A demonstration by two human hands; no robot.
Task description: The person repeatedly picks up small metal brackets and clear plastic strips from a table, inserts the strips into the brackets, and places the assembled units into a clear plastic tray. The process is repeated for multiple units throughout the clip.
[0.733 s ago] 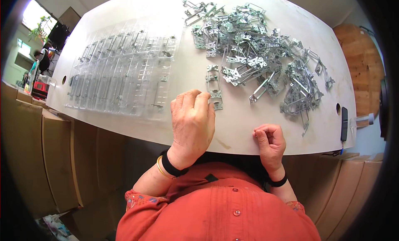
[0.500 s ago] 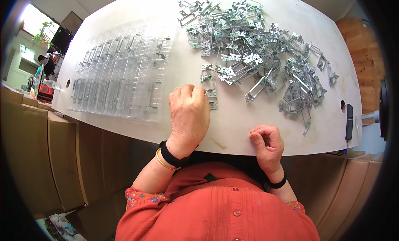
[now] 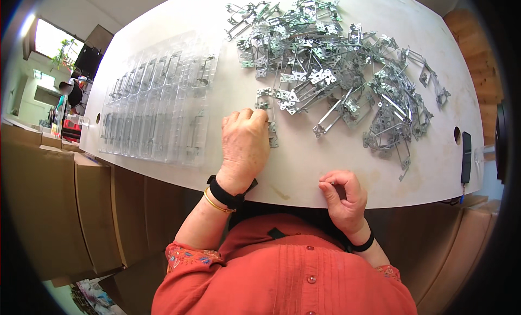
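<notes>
My left hand (image 3: 244,144), with a black wristband and a gold bangle, is over the table with its fingers curled down. Its fingertips are hidden, so what they grip does not show. Right beside it lies a long, thin metal bracket (image 3: 264,100), partly covered by the hand. Near the table's front edge, my right hand (image 3: 347,198) is closed, thumb pressed to the index finger; anything in that pinch is too small to name. Beyond both hands spreads a tangled pile of silvery metal brackets (image 3: 323,76). To the left lies a clear plastic tray (image 3: 179,111) with similar brackets in its long compartments.
The pale table (image 3: 293,168) curves toward me and has round holes near its left and right ends. A black oblong device (image 3: 467,157) sits at the right edge. Cardboard boxes (image 3: 38,206) stand below on the left. A person (image 3: 73,92) is in the far left background.
The whole view has shifted slightly. My left hand is a little closer to the bracket beside it and covers more of it. My right hand keeps nearly the same pinched pose.
</notes>
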